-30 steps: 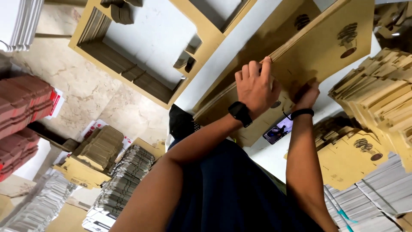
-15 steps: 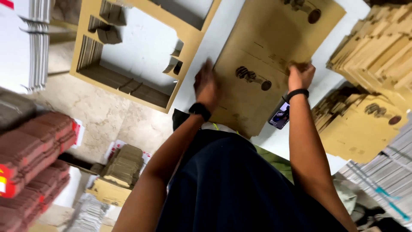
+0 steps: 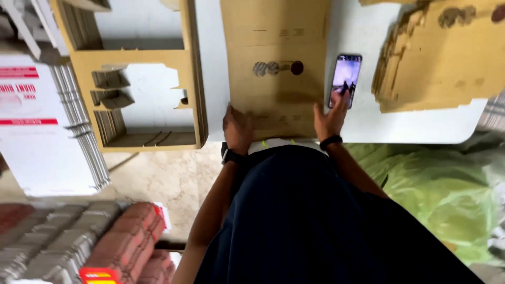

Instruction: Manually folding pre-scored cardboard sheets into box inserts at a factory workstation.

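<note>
2 hands (image 3: 238, 130), 1 flat cardboard sheet (image 3: 276, 63), 1 phone (image 3: 345, 79), 1 cardboard stack (image 3: 442, 58), 2 wristbands (image 3: 331, 141)

The light is soft, even and quite bright, and no single source shows. The white tabletop (image 3: 410, 123) looks a little washed out but has no hard glare. The flat brown cardboard sheet (image 3: 276, 58) shows a weak dark shade on its near part, just beyond the left hand (image 3: 238, 129) and the right hand (image 3: 331, 117). The lit screen of the black phone (image 3: 345, 79) is pale and unclear. The whole picture is slightly soft. The reddish bundles (image 3: 126, 244) at near left and the green plastic sheet (image 3: 447, 189) at right are blurred. Straight edges bend towards the corners of the frame.
</note>
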